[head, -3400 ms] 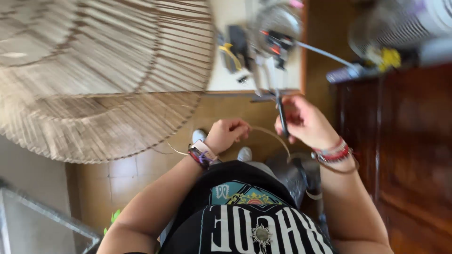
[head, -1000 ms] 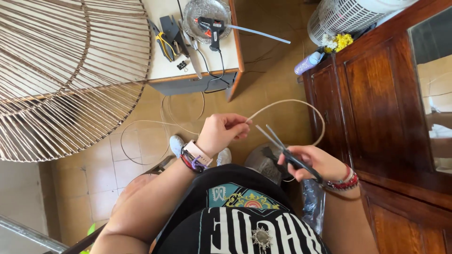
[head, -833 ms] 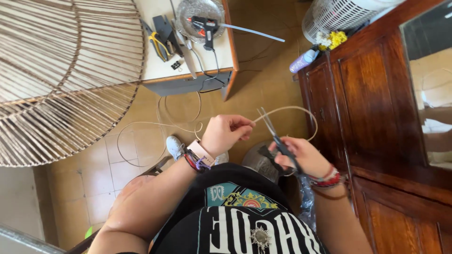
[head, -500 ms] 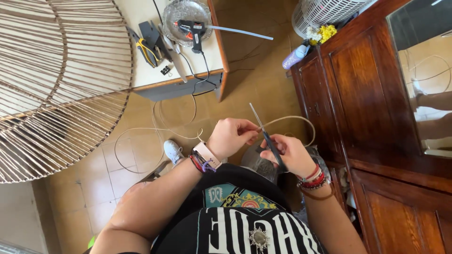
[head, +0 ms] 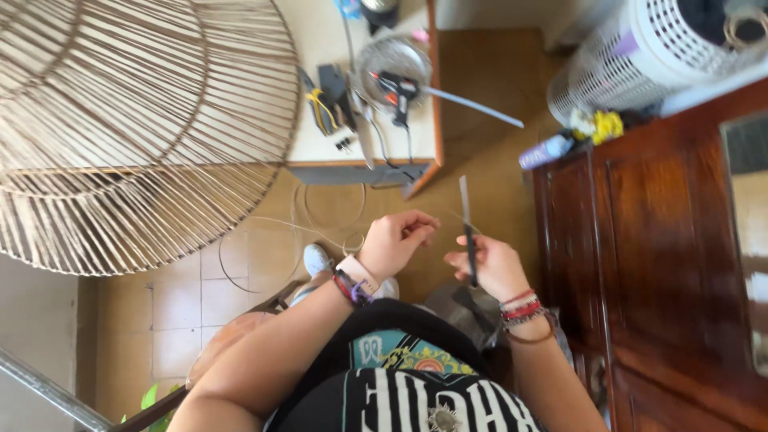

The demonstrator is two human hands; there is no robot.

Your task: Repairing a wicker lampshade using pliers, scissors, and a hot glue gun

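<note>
Your right hand [head: 490, 268] is closed around the handles of a pair of scissors [head: 466, 228], whose blades point up and away from you, seemingly together. Your left hand [head: 398, 242] sits just beside it, fingers pinched narrow on a thin pale rattan strand [head: 320, 234] that runs off to your left and loops down over the tiled floor [head: 192, 292]. The two hands are near each other but not touching; whether the strand reaches the blades is too fine to tell.

Beyond your hands stands a small table [head: 328, 152] with a glue gun [head: 398, 90], a round metal dish [head: 392, 60], pliers with yellow grips [head: 318, 108] and a long grey rod [head: 472, 106] jutting past its edge. A large woven rattan lampshade frame [head: 136, 128] fills the left side, its rim close to the strand's loops. On your right a dark wooden cabinet [head: 648, 264] stands close to your right arm, with a white perforated basket [head: 640, 56] lying on top. A white shoe [head: 316, 258] shows under your left wrist.
</note>
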